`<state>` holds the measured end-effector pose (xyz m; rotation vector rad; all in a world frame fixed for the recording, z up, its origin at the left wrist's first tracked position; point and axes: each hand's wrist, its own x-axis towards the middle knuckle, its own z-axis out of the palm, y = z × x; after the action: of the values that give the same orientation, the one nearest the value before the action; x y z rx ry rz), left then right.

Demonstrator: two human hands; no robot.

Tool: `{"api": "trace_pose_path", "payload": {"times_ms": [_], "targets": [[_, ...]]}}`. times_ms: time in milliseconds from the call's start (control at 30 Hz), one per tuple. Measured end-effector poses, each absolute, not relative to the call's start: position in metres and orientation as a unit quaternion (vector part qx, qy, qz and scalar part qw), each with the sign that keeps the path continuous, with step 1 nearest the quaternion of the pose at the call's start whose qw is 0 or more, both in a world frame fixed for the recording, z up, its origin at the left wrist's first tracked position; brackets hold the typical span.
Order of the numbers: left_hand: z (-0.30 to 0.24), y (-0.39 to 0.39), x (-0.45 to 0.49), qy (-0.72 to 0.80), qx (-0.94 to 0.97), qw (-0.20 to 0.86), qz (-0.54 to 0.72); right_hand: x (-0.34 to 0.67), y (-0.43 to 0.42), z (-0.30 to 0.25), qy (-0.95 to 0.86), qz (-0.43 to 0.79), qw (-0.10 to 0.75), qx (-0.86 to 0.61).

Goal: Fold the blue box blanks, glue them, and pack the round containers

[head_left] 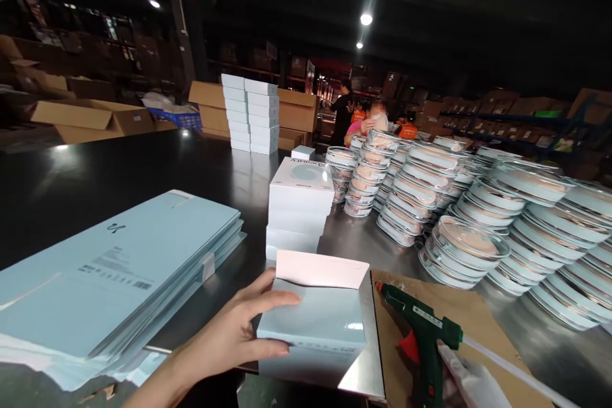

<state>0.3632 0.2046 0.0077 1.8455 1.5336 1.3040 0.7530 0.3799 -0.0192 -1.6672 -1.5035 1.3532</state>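
My left hand (234,335) grips the left side of a small light-blue box (315,325) with its pale pink flap standing open, at the near edge of the dark table. My right hand (466,382), in a white glove, shows only at the bottom edge, wrapped around the handle of a green glue gun (423,331) with a red trigger. The gun's nozzle points left toward the box and hovers over a brown cardboard sheet (473,319).
A pile of flat light-blue box blanks (109,274) lies to the left. A stack of white closed boxes (299,207) stands behind the box, a taller one (251,113) farther back. Stacks of round lidded compacts (478,217) fill the right. People stand at the far end.
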Motion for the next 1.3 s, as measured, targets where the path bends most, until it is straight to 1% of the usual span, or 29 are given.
{"api": "trace_pose_path", "payload": {"times_ms": [33, 100, 133, 167, 200, 267, 333, 400, 500, 667, 733, 833, 900, 967, 1000, 1067, 1167, 1233, 1300], "targets": [[0.011, 0.204, 0.363, 0.549, 0.662, 0.207, 0.466, 0.753, 0.381, -0.014, -0.599, 0.428, 0.258, -0.626], [0.015, 0.204, 0.363, 0.548, 0.660, 0.214, 0.467, 0.735, 0.376, 0.000, -0.652, 0.352, 0.303, -0.599], [0.014, 0.205, 0.362, 0.546, 0.659, 0.217, 0.470, 0.720, 0.372, 0.007, -0.681, 0.355, 0.339, -0.543], [0.013, 0.205, 0.362, 0.541, 0.659, 0.219, 0.475, 0.703, 0.366, 0.014, -0.713, 0.388, 0.359, -0.460], [0.010, 0.206, 0.362, 0.533, 0.660, 0.212, 0.484, 0.685, 0.360, 0.018, -0.743, 0.435, 0.352, -0.368], [0.000, 0.207, 0.364, 0.511, 0.665, 0.179, 0.514, 0.657, 0.347, 0.020, -0.767, 0.513, 0.304, -0.236], [-0.013, 0.210, 0.369, 0.481, 0.662, 0.138, 0.558, 0.643, 0.337, 0.014, -0.770, 0.542, 0.276, -0.191], [-0.024, 0.212, 0.375, 0.451, 0.648, 0.111, 0.603, 0.642, 0.333, 0.007, -0.778, 0.530, 0.284, -0.181], [-0.032, 0.213, 0.379, 0.417, 0.649, 0.091, 0.630, 0.644, 0.332, 0.006, -0.820, 0.467, 0.298, -0.141], [-0.017, 0.210, 0.370, 0.429, 0.717, 0.084, 0.543, 0.631, 0.334, 0.023, -0.909, 0.273, 0.311, -0.051], [-0.010, 0.209, 0.367, 0.429, 0.731, 0.085, 0.525, 0.629, 0.334, 0.025, -0.923, 0.222, 0.314, -0.026], [-0.008, 0.210, 0.365, 0.404, 0.701, 0.131, 0.573, 0.632, 0.334, 0.014, -0.927, 0.188, 0.321, -0.041], [-0.014, 0.211, 0.365, 0.406, 0.647, 0.143, 0.629, 0.633, 0.334, 0.001, -0.895, 0.207, 0.380, -0.109], [-0.022, 0.213, 0.369, 0.422, 0.577, 0.121, 0.688, 0.629, 0.334, -0.011, -0.841, 0.237, 0.455, -0.170], [-0.026, 0.214, 0.372, 0.428, 0.541, 0.112, 0.715, 0.626, 0.334, -0.014, -0.822, 0.248, 0.479, -0.184], [-0.031, 0.218, 0.380, 0.434, 0.488, 0.108, 0.749, 0.620, 0.331, -0.013, -0.814, 0.254, 0.486, -0.191], [-0.026, 0.218, 0.388, 0.444, 0.476, 0.119, 0.750, 0.615, 0.326, 0.011, -0.818, 0.238, 0.481, -0.205], [-0.016, 0.212, 0.384, 0.463, 0.484, 0.079, 0.739, 0.612, 0.326, 0.041, -0.812, 0.219, 0.494, -0.220], [-0.006, 0.201, 0.373, 0.488, 0.487, 0.010, 0.724, 0.602, 0.332, 0.079, -0.801, 0.197, 0.513, -0.236]]}}
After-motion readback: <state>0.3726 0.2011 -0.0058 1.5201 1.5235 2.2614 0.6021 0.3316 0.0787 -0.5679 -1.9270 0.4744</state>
